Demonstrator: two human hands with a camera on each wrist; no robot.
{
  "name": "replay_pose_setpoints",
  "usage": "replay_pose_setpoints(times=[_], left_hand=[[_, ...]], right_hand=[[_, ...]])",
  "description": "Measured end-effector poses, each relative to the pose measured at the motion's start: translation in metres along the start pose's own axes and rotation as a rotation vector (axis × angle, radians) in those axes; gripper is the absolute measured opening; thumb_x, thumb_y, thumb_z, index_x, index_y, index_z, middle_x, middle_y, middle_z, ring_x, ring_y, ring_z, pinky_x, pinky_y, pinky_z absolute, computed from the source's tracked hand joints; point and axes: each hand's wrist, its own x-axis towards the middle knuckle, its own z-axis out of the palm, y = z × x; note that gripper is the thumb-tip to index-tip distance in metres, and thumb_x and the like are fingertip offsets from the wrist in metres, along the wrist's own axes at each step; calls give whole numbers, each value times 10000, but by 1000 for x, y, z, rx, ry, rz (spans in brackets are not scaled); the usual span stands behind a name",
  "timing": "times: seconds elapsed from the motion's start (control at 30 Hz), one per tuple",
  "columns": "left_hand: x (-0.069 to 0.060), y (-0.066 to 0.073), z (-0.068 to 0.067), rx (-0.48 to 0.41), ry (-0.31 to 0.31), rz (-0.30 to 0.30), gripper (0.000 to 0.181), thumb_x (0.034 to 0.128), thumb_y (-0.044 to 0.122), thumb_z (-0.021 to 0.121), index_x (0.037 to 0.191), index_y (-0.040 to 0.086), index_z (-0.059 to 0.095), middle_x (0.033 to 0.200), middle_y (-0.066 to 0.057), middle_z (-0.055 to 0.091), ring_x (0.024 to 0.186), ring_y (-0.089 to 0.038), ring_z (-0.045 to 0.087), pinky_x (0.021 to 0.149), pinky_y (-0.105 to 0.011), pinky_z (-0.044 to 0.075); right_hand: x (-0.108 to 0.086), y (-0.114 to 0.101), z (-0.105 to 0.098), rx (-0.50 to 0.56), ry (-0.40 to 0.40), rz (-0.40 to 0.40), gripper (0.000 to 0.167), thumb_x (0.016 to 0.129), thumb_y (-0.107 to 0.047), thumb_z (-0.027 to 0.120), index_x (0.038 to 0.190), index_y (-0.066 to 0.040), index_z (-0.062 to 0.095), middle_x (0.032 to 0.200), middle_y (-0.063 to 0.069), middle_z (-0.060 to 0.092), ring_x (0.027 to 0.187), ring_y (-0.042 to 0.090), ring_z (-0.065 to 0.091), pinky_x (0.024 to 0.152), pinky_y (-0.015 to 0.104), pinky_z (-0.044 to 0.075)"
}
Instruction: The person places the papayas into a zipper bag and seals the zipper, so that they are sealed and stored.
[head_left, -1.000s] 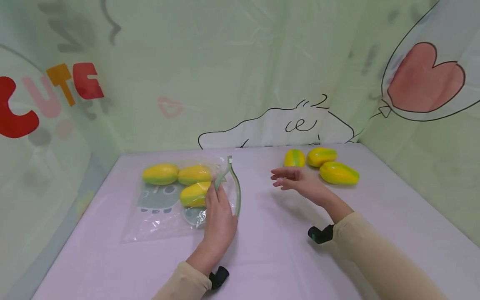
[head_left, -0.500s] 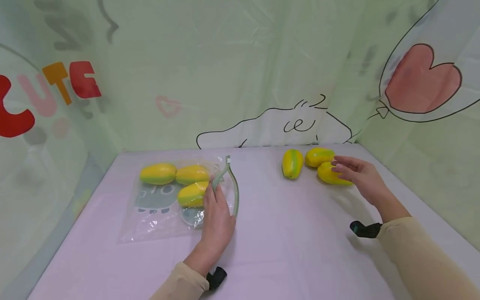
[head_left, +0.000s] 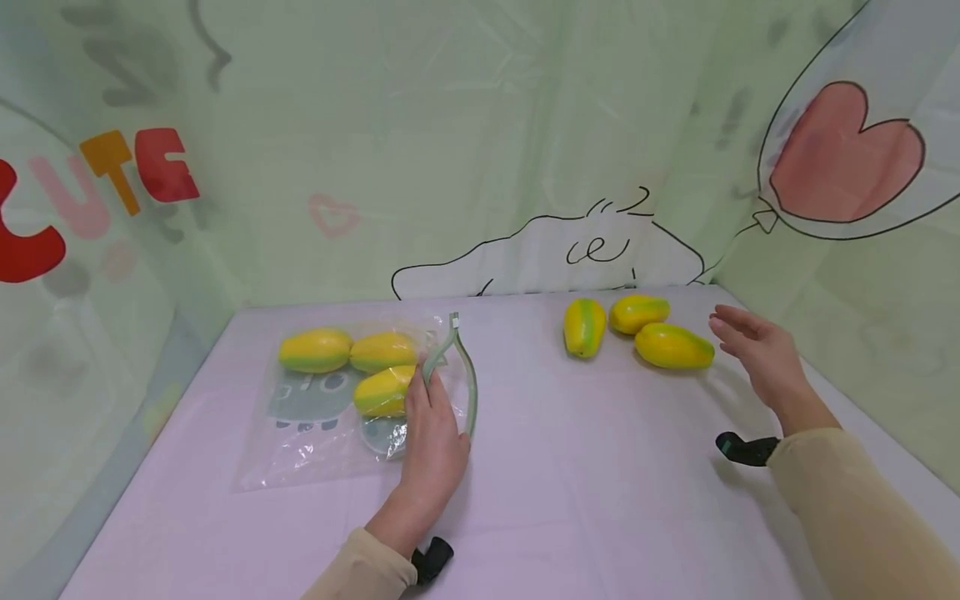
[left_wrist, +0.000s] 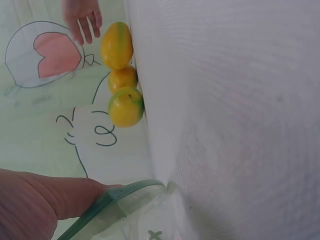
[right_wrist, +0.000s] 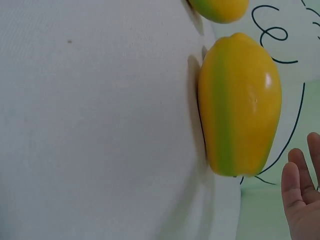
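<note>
My left hand (head_left: 435,437) grips the mouth of a clear zip bag (head_left: 262,458) that lies flat at the left. In the left wrist view the thumb lies against the bag's green zip edge (left_wrist: 132,189). Inside the bag are three yellow-green papayas, one at the far left (head_left: 315,350), one beside it (head_left: 382,352) and one (head_left: 384,392) partly behind my fingers. My right hand (head_left: 768,362) hovers with extended fingers just right of a papaya (head_left: 675,346), apart from it and holding nothing. The right wrist view shows that papaya (right_wrist: 240,107) close up.
Two more papayas, one upright-lying (head_left: 584,327) and one sideways (head_left: 639,313), rest near the back right edge. A pale cloth covers the table (head_left: 540,483). Printed curtains (head_left: 480,150) close off the back and both sides.
My right hand has moved right, passing over the papayas to the far side of the rightmost one. The left hand keeps its hold on the bag, which stays in place.
</note>
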Motion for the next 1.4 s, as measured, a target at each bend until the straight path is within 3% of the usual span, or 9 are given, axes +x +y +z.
replay_pose_setpoints(times=[0.07, 0.2, 0.3, 0.5, 0.6, 0.73, 0.87, 1.13, 1.4], left_hand=[[-1, -1, -1, 2, 8, 0, 887, 695, -151, 819, 1459, -158, 369, 1601, -288, 277, 1433, -440, 355, 1157, -491, 421], [-1, -3, -2, 15, 22, -1, 892, 685, -151, 828, 1451, -160, 373, 1596, -291, 282, 1425, -439, 363, 1153, -493, 424], [0, -5, -4, 24, 26, -6, 891, 687, -153, 824, 1453, -159, 369, 1596, -292, 281, 1425, -437, 364, 1153, -492, 425], [1, -4, -5, 20, 30, -28, 876, 695, -157, 813, 1451, -153, 371, 1592, -298, 282, 1423, -442, 359, 1145, -490, 433], [1, -2, -2, 31, 29, -27, 861, 693, -148, 819, 1433, -157, 380, 1577, -306, 296, 1407, -449, 371, 1129, -489, 450], [0, 3, 1, 57, 20, -19, 853, 694, -121, 837, 1421, -154, 392, 1575, -298, 302, 1399, -445, 383, 1116, -476, 466], [-2, 9, 5, 68, 9, -6, 853, 698, -98, 853, 1418, -147, 398, 1576, -291, 304, 1395, -444, 390, 1102, -461, 484], [-6, 16, 9, 43, 5, 12, 849, 691, -125, 833, 1417, -144, 394, 1580, -294, 305, 1406, -446, 388, 1130, -474, 454], [-7, 19, 10, 36, -4, 15, 865, 696, -128, 831, 1436, -134, 383, 1595, -289, 296, 1413, -437, 386, 1134, -477, 447]], right_hand=[[3, -5, 5, -18, -4, -7, 800, 1004, -607, 474, 1627, -149, 268, 1670, 89, 330, 1132, -56, 453, 1184, 372, 411], [12, -19, 22, -10, -10, -28, 769, 1027, -572, 462, 1616, -112, 281, 1665, 175, 307, 1346, 209, 449, 1215, 572, 315], [17, -33, 41, -3, -19, -61, 762, 1030, -567, 460, 1610, -103, 294, 1653, 202, 314, 1442, 350, 361, 1218, 503, 351], [23, -62, 93, 35, -38, -130, 704, 1045, -452, 530, 1594, -63, 327, 1613, 205, 386, 1456, 375, 390, 1212, 513, 355], [26, -73, 107, 14, -42, -147, 706, 1042, -410, 559, 1595, -45, 316, 1612, 223, 380, 1470, 401, 384, 1215, 537, 336], [34, -83, 111, -70, -61, -127, 725, 1051, -435, 529, 1612, -55, 273, 1640, 231, 321, 1492, 437, 338, 1211, 560, 330], [47, -85, 109, -149, -129, -45, 747, 1063, -485, 463, 1631, -72, 207, 1656, 252, 258, 1498, 457, 293, 1221, 580, 304], [66, -86, 104, -187, -278, 117, 798, 1057, -553, 407, 1644, -85, 136, 1678, 260, 173, 1502, 472, 242, 1229, 630, 241], [66, -81, 99, -251, -324, 125, 775, 1050, -478, 481, 1619, -32, 202, 1629, 308, 228, 1414, 442, 338, 1222, 588, 293]])
